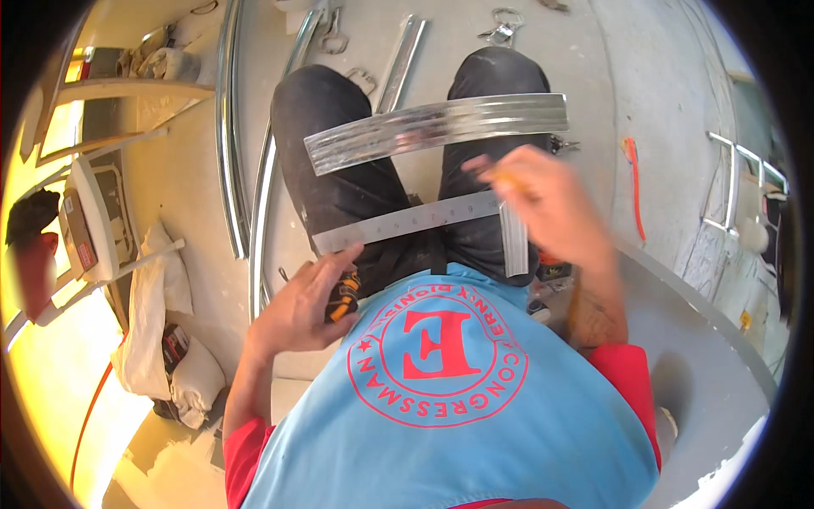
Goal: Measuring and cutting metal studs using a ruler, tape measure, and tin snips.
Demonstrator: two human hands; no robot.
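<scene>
A long ridged strip of shiny metal (437, 127) lies across my thighs. Nearer to me, a steel ruler (415, 220) spans my lap, and a short ridged metal piece (515, 242) meets its right end. My left hand (297, 301) has its fingertips at the ruler's left end. A black-and-orange hand tool (343, 297) sits between its thumb and fingers; its kind is unclear. My right hand (547, 191), blurred and raised above the ruler's right end, is closed on a slim yellow-orange tool (504, 176) with a dark tip, perhaps a marking pencil.
Long metal channels (231, 127) lie on the floor to the left, with a shorter channel (403, 64) ahead. Locking clamps (502, 27) rest beyond my knees. An orange strip (634, 191) is at right. Another person (34, 254) is at far left, near white sacks (195, 382).
</scene>
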